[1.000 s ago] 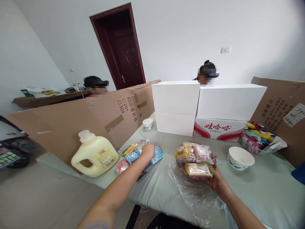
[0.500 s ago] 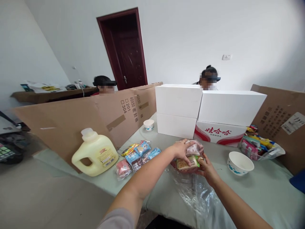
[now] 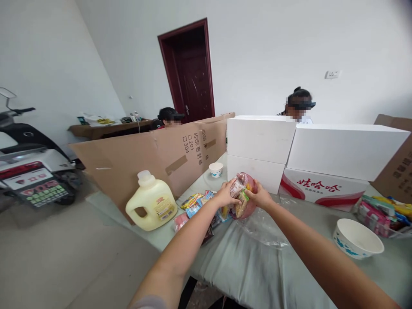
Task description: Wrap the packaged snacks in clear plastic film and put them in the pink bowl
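Both grips close on the red bowl of snack packets (image 3: pixel 243 201), tilted up on edge above the counter (image 3: pixel 244 266): the left hand (image 3: pixel 227 195) at its nine o'clock side, the right hand (image 3: pixel 260 198) at three o'clock, equally near. Loose packets (image 3: pixel 196 201) lie at nine o'clock.

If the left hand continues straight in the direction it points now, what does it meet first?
The left hand already touches the red bowl of snack packets, held between both hands. Beyond that, probably the lower white foam box, though depth is hard to judge.
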Available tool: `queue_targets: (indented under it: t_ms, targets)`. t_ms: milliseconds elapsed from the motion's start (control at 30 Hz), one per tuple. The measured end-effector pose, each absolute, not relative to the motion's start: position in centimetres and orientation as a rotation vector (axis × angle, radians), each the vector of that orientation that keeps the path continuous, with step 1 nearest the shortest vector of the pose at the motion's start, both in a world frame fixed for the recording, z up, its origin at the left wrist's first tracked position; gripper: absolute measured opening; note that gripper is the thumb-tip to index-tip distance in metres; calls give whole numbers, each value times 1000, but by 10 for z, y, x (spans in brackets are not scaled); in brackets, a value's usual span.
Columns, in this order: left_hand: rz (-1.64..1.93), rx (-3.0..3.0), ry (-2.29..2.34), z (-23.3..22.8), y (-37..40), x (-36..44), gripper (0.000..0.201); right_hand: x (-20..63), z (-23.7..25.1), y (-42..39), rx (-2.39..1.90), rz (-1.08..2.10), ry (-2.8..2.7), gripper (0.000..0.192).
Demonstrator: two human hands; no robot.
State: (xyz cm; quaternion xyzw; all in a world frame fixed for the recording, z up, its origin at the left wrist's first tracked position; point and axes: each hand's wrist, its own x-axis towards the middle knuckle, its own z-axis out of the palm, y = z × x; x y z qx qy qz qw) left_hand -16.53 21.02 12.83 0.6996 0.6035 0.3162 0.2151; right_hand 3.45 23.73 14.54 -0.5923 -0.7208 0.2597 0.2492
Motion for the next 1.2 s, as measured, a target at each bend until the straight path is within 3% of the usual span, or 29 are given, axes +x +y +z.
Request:
queue_targets:
  t_ms: [300, 667, 867, 1100, 1200]
  targets:
    - [959, 1795, 1746, 109, 212, -150, 115, 28, 165, 228, -1701, 467, -2084, 86]
    - [946, 1856, 1832, 154, 202, -167, 127, 21, 157, 248, -1363, 700, -2092, 74]
    - [781, 1786, 1963, 139, 196, -168, 125, 13, 151, 244, -1437, 681, -2120, 79]
    - [890, 2157, 1911, 144, 190, -169, 128, -1, 161, 228, -1512, 484, -2206, 82]
    - [789, 2250, 1924, 146, 191, -171, 121, -4, 160, 227, -1523, 453, -2237, 80]
